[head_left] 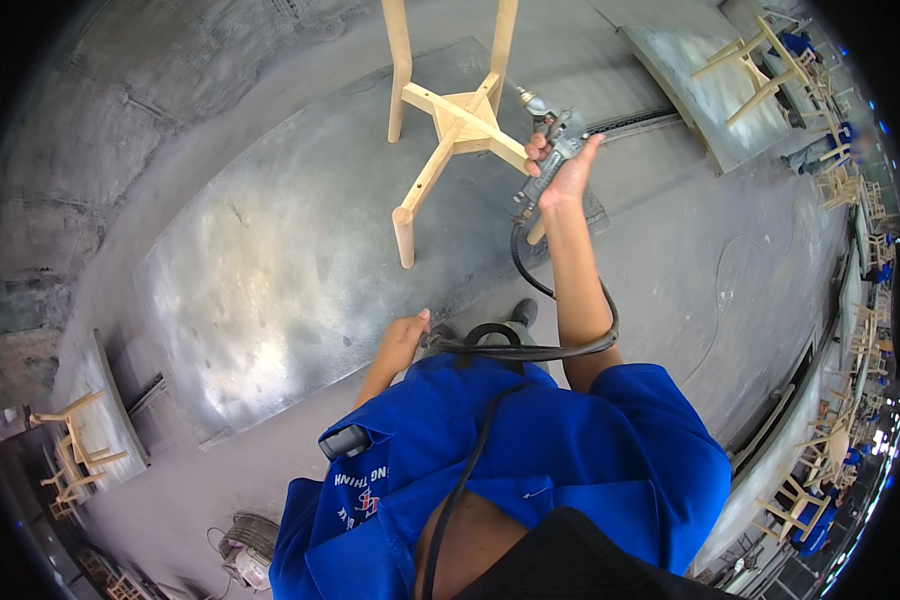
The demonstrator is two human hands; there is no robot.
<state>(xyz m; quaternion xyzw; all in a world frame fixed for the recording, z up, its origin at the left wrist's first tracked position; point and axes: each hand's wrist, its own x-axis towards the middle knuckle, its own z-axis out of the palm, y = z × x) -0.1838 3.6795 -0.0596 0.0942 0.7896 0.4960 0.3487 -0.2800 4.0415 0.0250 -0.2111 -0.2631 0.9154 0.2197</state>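
My right hand (567, 170), reaching forward, is closed round a grey metal spray gun (560, 155) with a brass-coloured nozzle. From the gun's base a black hose (523, 262) runs down, loops round my right forearm and crosses in front of my waist. Low on the left, my left hand (402, 338) is curled at the hose's left bend and appears to grip it; most of its fingers are hidden. Ahead stands an unfinished pale wooden chair frame (460, 125) with crossed rails and splayed legs. The gun is close to the frame's right side, apparently not touching it.
Beneath the frame lies a large grey, dust-coated board (300, 240). Another board (700, 100) at upper right bears wooden frames (760, 75). More chair frames (75, 445) stand at far left, and several line the right rim near people in blue. A round machine (248, 548) sits at lower left.
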